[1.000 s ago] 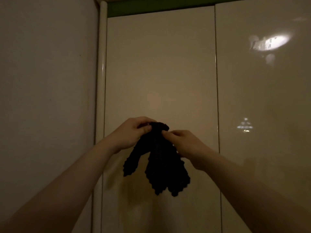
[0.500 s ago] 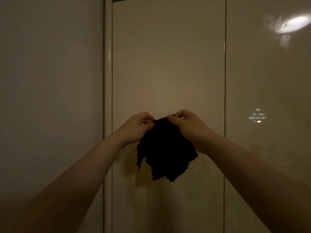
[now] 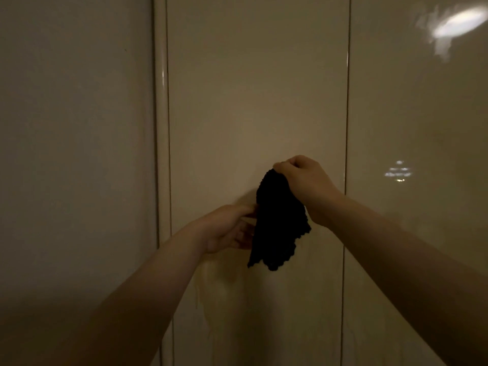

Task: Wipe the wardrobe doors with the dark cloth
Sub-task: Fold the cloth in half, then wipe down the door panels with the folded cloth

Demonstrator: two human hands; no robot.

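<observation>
The dark cloth [image 3: 278, 225] hangs in front of the middle wardrobe door [image 3: 253, 101], a glossy cream panel. My right hand [image 3: 303, 180] is closed on the cloth's top corner and holds it up. My left hand [image 3: 229, 229] is lower, at the cloth's left edge, thumb above and fingers below. Its fingertips run behind the cloth, so whether it grips is hidden. A second door panel [image 3: 417, 122] stands to the right, past a thin vertical gap.
A plain wall [image 3: 74, 154] fills the left side, meeting the wardrobe at a rounded vertical trim [image 3: 161, 128]. Faint streaks run down the middle door below the cloth. A lamp's reflection [image 3: 456, 21] shines at the upper right.
My left hand has left the cloth's top and dropped to its left edge. My right hand has risen slightly with the cloth's top. The view has shifted a little.
</observation>
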